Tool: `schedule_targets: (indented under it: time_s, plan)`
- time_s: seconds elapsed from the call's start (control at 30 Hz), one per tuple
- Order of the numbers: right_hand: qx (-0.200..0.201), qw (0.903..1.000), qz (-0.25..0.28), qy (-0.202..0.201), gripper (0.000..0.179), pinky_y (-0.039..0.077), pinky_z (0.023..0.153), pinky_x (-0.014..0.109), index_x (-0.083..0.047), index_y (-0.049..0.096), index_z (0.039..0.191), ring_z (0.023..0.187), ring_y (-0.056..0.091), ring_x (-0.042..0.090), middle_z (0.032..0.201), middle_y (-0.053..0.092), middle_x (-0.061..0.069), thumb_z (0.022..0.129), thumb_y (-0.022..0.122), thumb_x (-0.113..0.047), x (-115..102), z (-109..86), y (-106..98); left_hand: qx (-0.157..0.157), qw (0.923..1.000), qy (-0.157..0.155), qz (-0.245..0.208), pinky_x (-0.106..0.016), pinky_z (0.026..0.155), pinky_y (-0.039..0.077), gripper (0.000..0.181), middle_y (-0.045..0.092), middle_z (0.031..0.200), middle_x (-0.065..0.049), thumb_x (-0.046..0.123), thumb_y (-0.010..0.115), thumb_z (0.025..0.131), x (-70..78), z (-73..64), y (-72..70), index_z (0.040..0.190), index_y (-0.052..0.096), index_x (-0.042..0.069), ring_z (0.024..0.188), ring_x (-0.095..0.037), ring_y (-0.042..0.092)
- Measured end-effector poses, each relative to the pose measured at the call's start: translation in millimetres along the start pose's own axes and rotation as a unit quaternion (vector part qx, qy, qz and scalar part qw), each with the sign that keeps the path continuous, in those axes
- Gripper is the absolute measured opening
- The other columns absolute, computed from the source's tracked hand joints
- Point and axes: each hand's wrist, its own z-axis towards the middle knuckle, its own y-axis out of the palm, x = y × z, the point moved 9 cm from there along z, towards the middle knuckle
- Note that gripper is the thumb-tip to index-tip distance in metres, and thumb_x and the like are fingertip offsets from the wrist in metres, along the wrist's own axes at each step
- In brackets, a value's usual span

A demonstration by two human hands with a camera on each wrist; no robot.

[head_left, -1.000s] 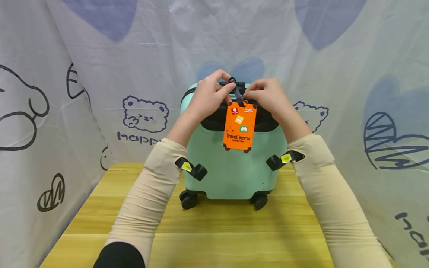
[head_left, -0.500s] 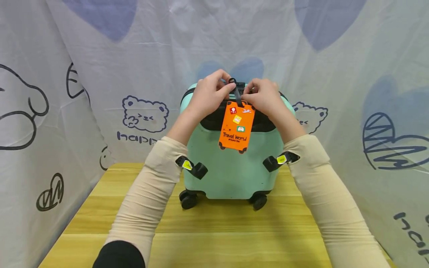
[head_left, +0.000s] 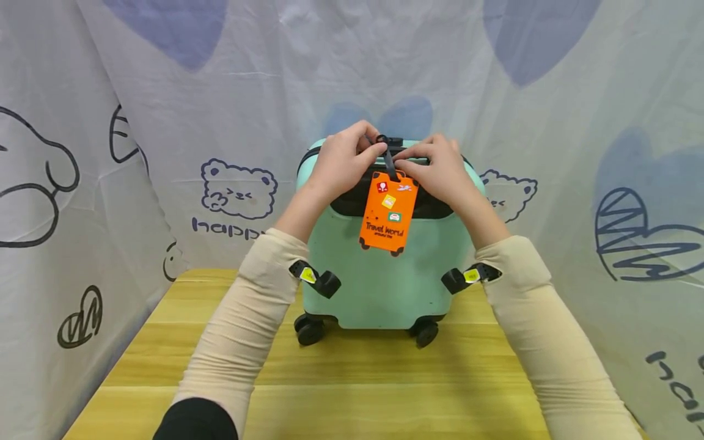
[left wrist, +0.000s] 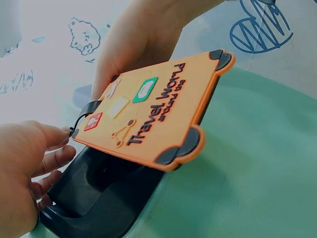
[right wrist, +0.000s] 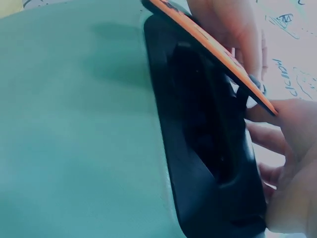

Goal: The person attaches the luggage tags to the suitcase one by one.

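Observation:
An orange luggage tag (head_left: 387,214), printed "Travel World", hangs tilted by a black strap (head_left: 390,165) at the top of a mint-green suitcase (head_left: 379,275). My left hand (head_left: 342,160) pinches the looped upper end of the strap between thumb and fingers. Bent fingers of my right hand (head_left: 442,168) pinch at the strap just over the tag's top edge. Below the tag, the left wrist view shows the suitcase's black handle (left wrist: 109,198). Seen edge-on in the right wrist view, the tag (right wrist: 218,54) slants across the black recess, partly hiding the right thumb tip.
The suitcase stands on black wheels (head_left: 310,332) on a yellow wood-grain table (head_left: 385,391). White cloth (head_left: 236,98) with drawn bears and hearts hangs behind and on both sides. Each sleeve carries a small black wrist camera (head_left: 327,284).
My right fingertips have shifted left, closer to the strap. The tag has swung slightly left and tilted a little more. My left hand keeps its hold at almost the same spot.

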Motion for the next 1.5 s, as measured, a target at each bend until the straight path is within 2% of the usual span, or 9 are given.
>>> schedule_targets:
  time_s: [0.17, 0.4, 0.6, 0.8, 1.03, 1.2, 1.33, 1.4, 1.5]
  plan:
    - [-0.042, 0.999, -0.018, -0.006, 0.035, 0.028, 0.083, 0.043, -0.014, 0.067, 0.126, 0.114, 0.027, 0.032, 0.122, 0.041, 0.016, 0.099, 0.056, -0.033, 2.5, -4.5, 0.9, 0.0, 1.0, 0.0, 0.006, -0.027, 0.065, 0.04, 0.022, 0.059, 0.079, -0.003, 0.031, 0.056, 0.099, -0.4, -1.3, 0.5, 0.112, 0.06, 0.013, 0.069, -0.02, 0.05]
    - [-0.084, 0.9955, -0.042, -0.013, 0.038, 0.028, 0.084, 0.044, -0.018, 0.062, 0.133, 0.115, 0.026, 0.033, 0.127, 0.04, 0.016, 0.1, 0.052, -0.035, 4.1, -7.2, 3.5, -0.008, 0.9996, 0.001, 0.027, -0.032, 0.077, 0.043, 0.023, 0.068, 0.096, -0.004, 0.032, 0.057, 0.099, 1.1, -3.3, 2.2, 0.112, 0.062, 0.013, 0.087, -0.019, 0.055]
    - [-0.097, 0.994, -0.048, -0.014, 0.038, 0.029, 0.086, 0.045, -0.019, 0.06, 0.134, 0.113, 0.027, 0.033, 0.127, 0.041, 0.016, 0.101, 0.05, -0.035, 2.7, -7.7, 4.5, -0.009, 0.9989, 0.007, 0.046, -0.035, 0.083, 0.043, 0.023, 0.067, 0.097, -0.004, 0.032, 0.057, 0.099, 1.8, -3.2, 3.2, 0.111, 0.062, 0.013, 0.094, -0.02, 0.054]
    - [-0.101, 0.9918, -0.078, -0.005, 0.038, 0.024, 0.097, 0.055, -0.019, 0.059, 0.134, 0.116, 0.029, 0.035, 0.128, 0.041, 0.017, 0.101, 0.048, -0.034, -1.1, -6.0, 6.7, -0.01, 0.9976, 0.008, 0.068, -0.036, 0.085, 0.042, 0.024, 0.068, 0.097, -0.004, 0.033, 0.056, 0.099, 1.8, -3.4, 4.0, 0.111, 0.063, 0.014, 0.095, -0.021, 0.053]
    - [-0.118, 0.9865, -0.113, -0.005, 0.039, 0.025, 0.095, 0.057, -0.019, 0.054, 0.136, 0.117, 0.031, 0.035, 0.125, 0.041, 0.017, 0.102, 0.043, -0.035, -4.8, -3.1, 11.1, -0.009, 0.9956, 0.008, 0.093, -0.041, 0.096, 0.037, 0.024, 0.07, 0.099, -0.002, 0.034, 0.056, 0.099, 2.0, -3.1, 3.3, 0.111, 0.063, 0.015, 0.097, -0.021, 0.053]
    - [-0.086, 0.9941, -0.062, -0.024, 0.035, 0.028, 0.095, 0.055, -0.016, 0.056, 0.131, 0.116, 0.033, 0.035, 0.124, 0.046, 0.016, 0.101, 0.05, -0.034, -3.4, -5.9, 9.6, -0.011, 0.9952, 0.007, 0.097, -0.042, 0.096, 0.037, 0.024, 0.069, 0.1, -0.002, 0.035, 0.057, 0.098, 0.6, -3.5, 2.7, 0.111, 0.064, 0.015, 0.098, -0.022, 0.053]
    - [-0.042, 0.9979, -0.01, -0.047, 0.026, 0.033, 0.09, 0.05, -0.012, 0.059, 0.119, 0.11, 0.038, 0.033, 0.117, 0.053, 0.014, 0.098, 0.059, -0.028, -4.6, -7.5, 5.6, -0.012, 0.9956, 0.006, 0.093, -0.043, 0.099, 0.037, 0.025, 0.07, 0.102, -0.002, 0.035, 0.057, 0.099, 0.4, -3.3, 2.7, 0.112, 0.064, 0.015, 0.101, -0.022, 0.055]
    - [-0.026, 0.9982, 0.004, -0.054, 0.021, 0.035, 0.088, 0.048, -0.011, 0.062, 0.113, 0.108, 0.04, 0.032, 0.114, 0.054, 0.014, 0.097, 0.061, -0.025, -6.1, -7.8, 3.6, -0.01, 0.9963, 0.003, 0.085, -0.043, 0.1, 0.036, 0.024, 0.07, 0.1, -0.002, 0.035, 0.056, 0.099, 0.1, -2.4, 2.1, 0.111, 0.063, 0.015, 0.098, -0.021, 0.056]
    - [-0.005, 0.9976, 0.023, -0.066, 0.019, 0.04, 0.089, 0.047, -0.008, 0.066, 0.108, 0.107, 0.044, 0.031, 0.113, 0.056, 0.014, 0.096, 0.062, -0.023, -8.6, -8.5, 0.4, -0.006, 0.9984, -0.005, 0.057, -0.038, 0.092, 0.043, 0.023, 0.069, 0.092, -0.002, 0.033, 0.055, 0.1, -0.4, -1.0, 1.6, 0.111, 0.061, 0.014, 0.087, -0.019, 0.06]
